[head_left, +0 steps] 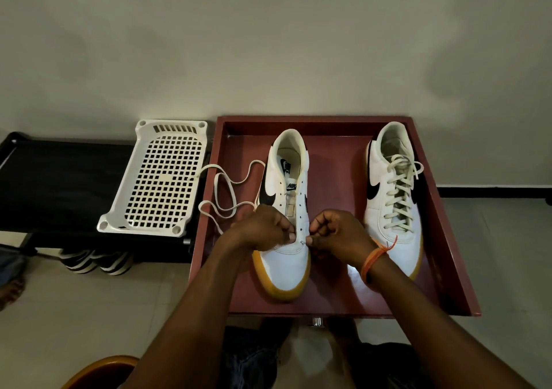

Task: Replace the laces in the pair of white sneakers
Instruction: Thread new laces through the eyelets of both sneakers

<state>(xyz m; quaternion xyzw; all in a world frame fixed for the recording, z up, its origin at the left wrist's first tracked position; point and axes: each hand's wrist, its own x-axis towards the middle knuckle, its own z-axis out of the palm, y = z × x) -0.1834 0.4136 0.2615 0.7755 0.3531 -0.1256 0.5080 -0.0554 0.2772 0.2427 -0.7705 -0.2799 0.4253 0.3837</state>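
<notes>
Unlaced white sneaker (286,209), gum-soled with a black swoosh, lying toe toward the viewer in the left half of a dark red tray (328,299). Left hand (263,228) and right hand (336,230) both curl at its lowest eyelets, fingers pinching there; the thing pinched is too small to identify. A loose cream lace (222,191) trails from under the left hand across the tray's left rim. The laced sneaker (394,194) lies in the tray's right half. A white perforated basket (161,179) rests on the black bench (59,179) just beside the tray.
</notes>
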